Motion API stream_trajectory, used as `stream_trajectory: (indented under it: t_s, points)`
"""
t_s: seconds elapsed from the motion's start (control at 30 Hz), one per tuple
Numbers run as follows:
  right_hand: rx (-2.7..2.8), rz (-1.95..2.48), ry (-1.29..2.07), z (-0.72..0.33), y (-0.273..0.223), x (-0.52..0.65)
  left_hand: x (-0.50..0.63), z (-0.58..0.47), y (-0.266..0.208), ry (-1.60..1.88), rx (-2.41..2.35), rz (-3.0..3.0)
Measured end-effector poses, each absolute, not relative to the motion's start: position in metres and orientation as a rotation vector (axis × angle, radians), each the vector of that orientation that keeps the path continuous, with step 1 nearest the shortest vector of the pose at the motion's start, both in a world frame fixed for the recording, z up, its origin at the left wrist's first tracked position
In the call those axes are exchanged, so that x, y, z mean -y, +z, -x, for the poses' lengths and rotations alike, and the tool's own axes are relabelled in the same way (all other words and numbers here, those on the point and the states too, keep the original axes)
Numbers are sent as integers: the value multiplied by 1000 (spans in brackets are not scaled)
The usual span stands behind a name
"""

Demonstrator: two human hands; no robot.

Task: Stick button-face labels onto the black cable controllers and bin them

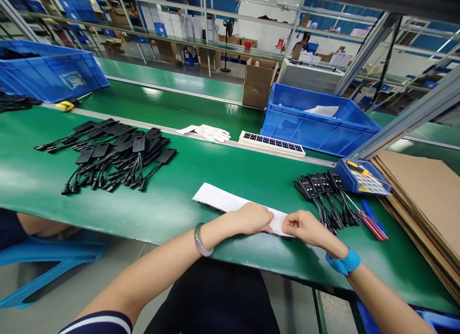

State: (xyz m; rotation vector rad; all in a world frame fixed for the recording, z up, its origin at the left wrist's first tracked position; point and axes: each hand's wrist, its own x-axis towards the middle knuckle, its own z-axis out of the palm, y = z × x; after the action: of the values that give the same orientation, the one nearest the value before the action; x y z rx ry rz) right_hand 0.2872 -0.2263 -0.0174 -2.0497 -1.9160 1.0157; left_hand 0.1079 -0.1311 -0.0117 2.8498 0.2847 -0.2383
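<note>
A long white strip (226,198) lies across the green table in front of me, with a dark edge showing beneath it. My left hand (253,218) has its fingers curled and pressed onto the strip near its right part. At the strip's right end, my right hand (304,226) pinches the edge between thumb and fingers. Whatever lies under the strip is mostly hidden. To the right of my right hand are several black controllers with cables (321,185), their button faces up. A larger heap of black cabled controllers (124,147) spreads over the table on the left.
Farther back lie a white glove (212,132) and a sheet of dark labels (272,143). Blue bins (316,128) stand beyond. A small blue tray (362,177), a screwdriver (372,224), a blue pen (372,212) and stacked cardboard (424,190) are at right. Someone's arm (43,224) shows at left.
</note>
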Motion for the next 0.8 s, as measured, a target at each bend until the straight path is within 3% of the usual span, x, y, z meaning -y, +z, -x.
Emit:
stream_trajectory:
  t_s: [0.3, 0.8]
  points:
    - [1994, 2099, 614, -287, -19, 237, 128, -117, -13, -257, -448, -2779]
    - [2019, 1954, 741, -294, -23, 232, 92, -102, 9, -403, -343, -2567]
